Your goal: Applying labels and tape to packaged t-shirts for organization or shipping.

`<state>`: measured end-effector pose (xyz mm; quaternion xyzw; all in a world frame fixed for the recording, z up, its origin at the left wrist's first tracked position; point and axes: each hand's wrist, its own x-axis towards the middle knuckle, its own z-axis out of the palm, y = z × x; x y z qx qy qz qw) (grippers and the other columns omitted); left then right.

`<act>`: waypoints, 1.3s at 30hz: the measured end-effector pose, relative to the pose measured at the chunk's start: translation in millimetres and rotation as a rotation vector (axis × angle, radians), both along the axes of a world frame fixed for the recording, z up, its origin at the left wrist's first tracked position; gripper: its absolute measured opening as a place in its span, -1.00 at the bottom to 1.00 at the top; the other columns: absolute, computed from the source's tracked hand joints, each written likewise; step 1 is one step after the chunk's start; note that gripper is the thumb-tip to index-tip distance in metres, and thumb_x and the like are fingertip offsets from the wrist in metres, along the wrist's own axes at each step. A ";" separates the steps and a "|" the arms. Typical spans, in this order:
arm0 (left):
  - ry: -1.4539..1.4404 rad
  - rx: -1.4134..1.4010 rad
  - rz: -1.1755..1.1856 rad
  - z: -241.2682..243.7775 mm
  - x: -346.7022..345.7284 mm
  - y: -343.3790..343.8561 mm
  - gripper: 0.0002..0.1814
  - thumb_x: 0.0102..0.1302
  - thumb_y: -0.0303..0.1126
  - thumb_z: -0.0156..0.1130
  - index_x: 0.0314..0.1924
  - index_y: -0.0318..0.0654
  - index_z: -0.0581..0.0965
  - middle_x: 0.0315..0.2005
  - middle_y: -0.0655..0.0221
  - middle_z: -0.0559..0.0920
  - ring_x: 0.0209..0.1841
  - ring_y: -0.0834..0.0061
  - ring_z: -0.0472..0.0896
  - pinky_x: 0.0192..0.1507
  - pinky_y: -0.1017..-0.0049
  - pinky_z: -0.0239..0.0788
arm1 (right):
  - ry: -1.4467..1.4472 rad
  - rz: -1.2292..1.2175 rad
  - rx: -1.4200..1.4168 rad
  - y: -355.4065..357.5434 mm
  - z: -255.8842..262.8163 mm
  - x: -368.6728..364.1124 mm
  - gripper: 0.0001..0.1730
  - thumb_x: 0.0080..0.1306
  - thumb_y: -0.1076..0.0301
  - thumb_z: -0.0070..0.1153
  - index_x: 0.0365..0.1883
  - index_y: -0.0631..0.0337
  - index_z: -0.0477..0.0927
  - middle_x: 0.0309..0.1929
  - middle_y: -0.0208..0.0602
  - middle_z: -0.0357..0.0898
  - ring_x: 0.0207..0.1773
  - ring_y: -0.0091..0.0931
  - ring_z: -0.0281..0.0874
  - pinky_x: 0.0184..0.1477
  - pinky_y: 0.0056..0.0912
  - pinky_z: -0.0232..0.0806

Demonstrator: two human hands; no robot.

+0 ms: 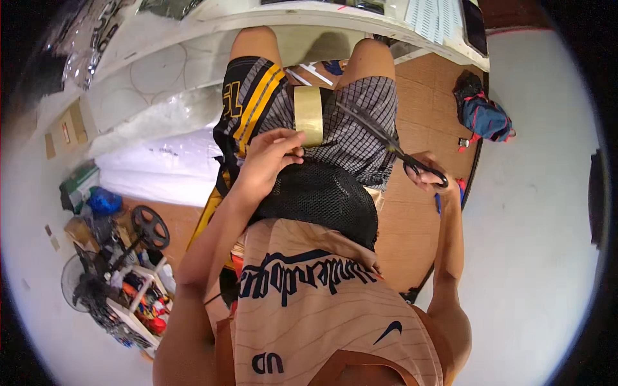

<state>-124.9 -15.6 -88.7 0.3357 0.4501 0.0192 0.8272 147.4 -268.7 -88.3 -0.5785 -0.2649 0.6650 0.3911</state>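
Observation:
My left hand (273,161) pinches the lower end of a gold, satiny strip (309,113) between thumb and fingers. The strip lies flat between my thighs, over the patterned shorts (359,128). In my right hand (425,176) is a pair of scissors with black handles (427,170), my fingers around the loops. Its dark blades (369,124) point up and left over my right thigh, close together, their tips a little right of the strip. Black mesh fabric (318,193) covers my lap below both hands. A small gold piece (375,198) shows at the mesh's right edge.
A white table (309,18) crosses in front of my knees, with a phone (474,26) and a patterned sheet (432,19). A blue and red cloth item (485,116) lies to the right. Left are a standing fan (82,277) and a cluttered rack (140,299).

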 end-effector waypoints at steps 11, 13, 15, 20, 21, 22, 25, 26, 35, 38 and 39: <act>0.028 -0.195 -0.066 -1.6 5.5 1.6 -0.86 0.28 -0.34 0.30 -0.30 -0.20 0.51 -0.50 0.50 0.54 -0.50 0.65 0.52 -0.43 0.62 0.37 | 0.178 0.165 -0.064 31.3 -17.7 22.8 -0.25 -0.15 -0.37 0.30 -0.58 0.26 0.47 -0.68 -0.46 0.34 -0.73 -0.69 0.26 -0.70 -0.65 0.06; 0.040 -0.189 -0.085 -4.3 6.5 2.3 -0.86 0.29 -0.34 0.28 -0.29 -0.19 0.51 -0.49 0.53 0.52 -0.50 0.68 0.48 -0.46 0.64 0.32 | 0.124 0.228 -0.096 41.4 -16.0 29.4 -0.27 -0.14 -0.36 0.30 -0.58 0.25 0.47 -0.70 -0.48 0.32 -0.74 -0.69 0.25 -0.69 -0.64 0.06; 0.050 -0.184 -0.106 -4.6 7.0 1.2 -0.87 0.31 -0.33 0.27 -0.29 -0.18 0.50 -0.48 0.55 0.50 -0.50 0.70 0.45 -0.48 0.66 0.27 | 0.130 0.243 -0.113 44.9 -14.5 36.9 -0.31 -0.12 -0.32 0.30 -0.58 0.24 0.47 -0.72 -0.49 0.31 -0.74 -0.69 0.25 -0.69 -0.63 0.05; 0.037 -0.172 -0.015 2.4 4.0 -1.1 -0.87 0.31 -0.35 0.26 -0.29 -0.18 0.49 -0.49 0.54 0.49 -0.51 0.70 0.42 -0.48 0.67 0.26 | 0.200 0.297 -0.126 47.1 -0.6 46.5 -0.39 -0.12 -0.20 0.35 -0.58 0.22 0.47 -0.70 -0.52 0.29 -0.72 -0.69 0.24 -0.66 -0.63 0.03; 0.036 -0.176 -0.011 2.4 4.1 -1.2 -0.87 0.31 -0.35 0.26 -0.29 -0.18 0.49 -0.49 0.54 0.49 -0.51 0.70 0.42 -0.48 0.67 0.26 | 0.243 0.309 -0.118 44.1 1.2 48.0 -0.43 -0.09 -0.14 0.38 -0.56 0.20 0.47 -0.70 -0.55 0.26 -0.70 -0.70 0.23 -0.64 -0.63 0.02; 0.023 -0.189 -0.017 1.9 4.3 -0.6 -0.87 0.31 -0.35 0.26 -0.29 -0.18 0.49 -0.49 0.54 0.49 -0.51 0.69 0.42 -0.49 0.66 0.25 | 0.238 0.328 -0.140 40.4 0.9 49.0 -0.45 -0.07 -0.12 0.38 -0.55 0.20 0.47 -0.70 -0.56 0.25 -0.69 -0.70 0.24 -0.63 -0.63 0.02; 0.031 -0.200 -0.038 3.6 5.9 1.1 -0.88 0.31 -0.36 0.26 -0.30 -0.18 0.49 -0.49 0.54 0.49 -0.52 0.69 0.42 -0.50 0.66 0.25 | 0.217 0.320 -0.122 38.1 -5.8 42.8 -0.45 -0.06 -0.12 0.37 -0.55 0.21 0.47 -0.70 -0.56 0.25 -0.69 -0.70 0.25 -0.63 -0.62 0.03; 0.050 -0.194 -0.051 3.9 6.4 1.4 -0.88 0.31 -0.36 0.26 -0.31 -0.17 0.49 -0.49 0.55 0.49 -0.52 0.70 0.43 -0.50 0.66 0.25 | 0.168 0.360 -0.154 43.2 -7.0 44.8 -0.46 -0.05 -0.11 0.36 -0.54 0.21 0.48 -0.70 -0.54 0.27 -0.69 -0.69 0.25 -0.63 -0.61 0.04; 0.013 -0.235 -0.066 -0.5 3.0 4.9 -0.87 0.32 -0.32 0.25 -0.31 -0.18 0.52 -0.51 0.56 0.51 -0.52 0.71 0.45 -0.49 0.66 0.30 | 0.207 0.340 -0.115 59.0 -16.2 51.9 -0.45 -0.04 -0.15 0.32 -0.64 0.17 0.44 -0.75 -0.54 0.28 -0.72 -0.68 0.24 -0.64 -0.59 0.04; 0.036 -0.214 -0.099 -1.6 5.5 3.5 -0.87 0.32 -0.33 0.25 -0.30 -0.20 0.51 -0.51 0.55 0.51 -0.52 0.72 0.45 -0.49 0.66 0.30 | 0.185 0.374 -0.086 63.6 -18.3 52.7 -0.43 -0.03 -0.18 0.30 -0.67 0.16 0.42 -0.78 -0.56 0.26 -0.73 -0.69 0.22 -0.64 -0.58 0.00; 0.037 -0.214 -0.102 -2.6 5.7 4.8 -0.87 0.32 -0.33 0.25 -0.30 -0.20 0.51 -0.51 0.55 0.51 -0.52 0.72 0.45 -0.49 0.66 0.30 | 0.154 0.403 -0.064 68.3 -19.1 51.7 -0.43 -0.02 -0.18 0.29 -0.68 0.15 0.41 -0.79 -0.57 0.25 -0.72 -0.70 0.21 -0.64 -0.58 -0.03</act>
